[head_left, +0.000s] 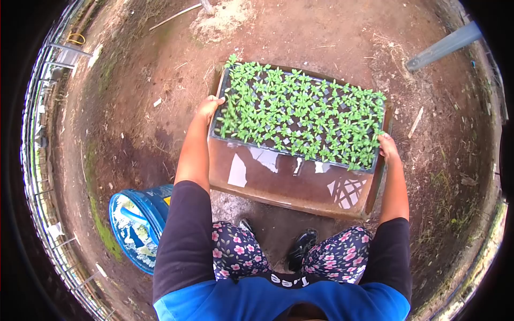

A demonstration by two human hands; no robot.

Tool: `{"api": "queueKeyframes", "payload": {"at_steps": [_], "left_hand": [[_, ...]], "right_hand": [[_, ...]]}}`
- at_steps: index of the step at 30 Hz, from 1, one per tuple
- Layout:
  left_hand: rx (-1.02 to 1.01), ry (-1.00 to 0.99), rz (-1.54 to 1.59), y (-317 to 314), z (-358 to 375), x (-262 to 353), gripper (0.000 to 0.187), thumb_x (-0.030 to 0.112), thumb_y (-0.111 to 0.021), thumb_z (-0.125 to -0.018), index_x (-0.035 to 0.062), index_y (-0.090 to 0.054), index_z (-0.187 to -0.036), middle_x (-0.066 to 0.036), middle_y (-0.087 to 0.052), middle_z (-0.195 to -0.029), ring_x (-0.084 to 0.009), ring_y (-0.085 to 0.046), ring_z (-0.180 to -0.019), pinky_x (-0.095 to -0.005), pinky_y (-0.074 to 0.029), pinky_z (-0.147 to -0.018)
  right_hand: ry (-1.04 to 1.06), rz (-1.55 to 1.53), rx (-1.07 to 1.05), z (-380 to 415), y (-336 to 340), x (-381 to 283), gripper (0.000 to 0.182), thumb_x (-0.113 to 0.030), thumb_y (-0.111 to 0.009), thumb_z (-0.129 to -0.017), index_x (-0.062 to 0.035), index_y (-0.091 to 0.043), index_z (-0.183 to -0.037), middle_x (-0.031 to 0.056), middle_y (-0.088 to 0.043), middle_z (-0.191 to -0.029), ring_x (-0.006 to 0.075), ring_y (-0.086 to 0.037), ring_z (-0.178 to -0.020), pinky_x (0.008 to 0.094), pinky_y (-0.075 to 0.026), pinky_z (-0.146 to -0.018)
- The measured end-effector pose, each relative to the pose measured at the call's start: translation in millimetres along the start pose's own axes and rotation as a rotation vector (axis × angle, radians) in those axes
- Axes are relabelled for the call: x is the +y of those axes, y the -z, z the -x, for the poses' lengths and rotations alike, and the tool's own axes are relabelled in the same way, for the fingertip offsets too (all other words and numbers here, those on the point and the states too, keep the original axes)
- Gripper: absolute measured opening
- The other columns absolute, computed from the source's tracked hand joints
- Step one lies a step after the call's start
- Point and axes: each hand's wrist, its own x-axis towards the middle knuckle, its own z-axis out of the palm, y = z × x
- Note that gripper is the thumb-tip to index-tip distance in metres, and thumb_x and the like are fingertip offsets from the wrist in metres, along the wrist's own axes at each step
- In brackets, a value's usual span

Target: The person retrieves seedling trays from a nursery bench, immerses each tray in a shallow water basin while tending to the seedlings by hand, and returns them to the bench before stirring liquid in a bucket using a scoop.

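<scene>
Here a brown basin of water [278, 184] is sitting on the dirt ground [134, 107], a seedling tray [300, 115] lying over its far part; the left hand [210, 107] and right hand [386, 145] are gripping the tray's opposite short edges, fingers curled.

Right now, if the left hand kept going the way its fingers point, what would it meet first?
The left hand grips the short edge of the seedling tray, fingers pointing up and across it. Straight on, it would probably meet the seedlings at that corner first; depth is hard to judge.
</scene>
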Motion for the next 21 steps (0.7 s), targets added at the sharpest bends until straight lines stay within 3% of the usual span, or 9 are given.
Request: {"api": "queueKeyframes", "payload": {"at_steps": [3,6,9,11,13,15,17,19,21], "left_hand": [[0.064,-0.208,-0.349,-6,-25,-5,0.027,0.026,-0.067,-0.067,0.0015,-0.057,-0.072,-0.013,-0.06,-0.07,-0.021,-0.058,-0.065,-0.0349,-0.045,-0.062],[0.085,-0.449,-0.478,-23,25,38,0.027,0.026,-0.063,-0.07,0.0009,-0.057,-0.078,-0.019,-0.059,-0.076,-0.0305,-0.058,-0.068,-0.0377,-0.044,-0.065],[0.106,-0.388,-0.545,-26,84,88,0.023,0.023,-0.062,-0.072,0.001,-0.055,-0.076,-0.02,-0.057,-0.08,-0.0341,-0.056,-0.074,-0.0395,-0.044,-0.068],[0.156,-0.546,-0.568,-20,121,117,0.023,0.022,-0.062,-0.072,0.0008,-0.052,-0.073,-0.02,-0.056,-0.081,-0.0338,-0.055,-0.077,-0.0391,-0.043,-0.069],[0.157,-0.604,-0.509,10,157,156,0.026,0.021,-0.062,-0.073,0.0033,-0.045,-0.064,-0.013,-0.049,-0.073,-0.0236,-0.048,-0.07,-0.0336,-0.039,-0.065],[0.175,-0.597,-0.493,65,203,211,0.026,0.019,-0.062,-0.073,0.0035,-0.044,-0.063,-0.009,-0.048,-0.069,-0.0206,-0.045,-0.064,-0.0325,-0.038,-0.06],[0.078,-0.435,-0.288,113,267,267,0.027,0.018,-0.061,-0.078,0.0078,-0.043,-0.061,0.004,-0.038,-0.06,-0.0068,-0.034,-0.057,-0.0246,-0.031,-0.052],[0.023,-0.379,-0.043,151,308,290,0.028,0.023,-0.062,-0.077,0.0059,-0.045,-0.063,0.002,-0.042,-0.061,-0.0084,-0.037,-0.058,-0.027,-0.034,-0.051],[-0.051,-0.263,0.138,184,351,326,0.022,0.022,-0.061,-0.078,0.0078,-0.048,-0.068,0.003,-0.044,-0.065,-0.0076,-0.039,-0.061,-0.0253,-0.034,-0.053]], "right_hand": [[0.258,-0.023,-0.032,-23,-6,6,0.007,-0.016,-0.055,-0.078,-0.0121,-0.061,-0.077,-0.0043,-0.056,-0.064,0.0076,-0.047,-0.048,0.0215,-0.038,-0.048],[0.564,0.09,-0.058,13,-20,-29,0.01,-0.009,-0.053,-0.078,-0.0074,-0.063,-0.08,-0.0025,-0.059,-0.069,0.0065,-0.051,-0.058,0.0215,-0.042,-0.057],[0.504,0.126,0.132,44,-26,-59,0.011,-0.01,-0.053,-0.078,-0.0028,-0.061,-0.075,-0.0006,-0.06,-0.072,0.0084,-0.052,-0.065,0.0227,-0.041,-0.061],[0.584,0.401,0.232,112,-24,-114,0.013,-0.011,-0.055,-0.077,0.0007,-0.06,-0.077,0.0035,-0.06,-0.074,0.0116,-0.053,-0.071,0.0239,-0.041,-0.066],[0.673,0.283,0.313,154,1,-150,0.019,-0.014,-0.055,-0.076,0.0014,-0.06,-0.086,0.0087,-0.061,-0.081,0.0162,-0.054,-0.076,0.0256,-0.041,-0.072],[0.575,0.229,0.156,239,57,-219,0.022,-0.017,-0.05,-0.08,0.0008,-0.06,-0.088,0.0046,-0.059,-0.079,0.0112,-0.05,-0.074,0.024,-0.04,-0.069],[0.451,-0.021,0.135,297,111,-257,0.02,-0.015,-0.05,-0.079,-0.0014,-0.06,-0.091,-0.0003,-0.057,-0.078,0.0095,-0.049,-0.07,0.0235,-0.039,-0.065],[0.472,-0.285,0.086,345,151,-286,0.021,-0.017,-0.052,-0.079,-0.0024,-0.06,-0.091,-0.0018,-0.056,-0.079,0.0096,-0.049,-0.067,0.0242,-0.04,-0.065],[0.49,-0.164,0.055,378,193,-312,0.021,-0.02,-0.055,-0.077,-0.0041,-0.06,-0.09,-0.0026,-0.055,-0.078,0.0092,-0.049,-0.067,0.0243,-0.04,-0.065]]}}
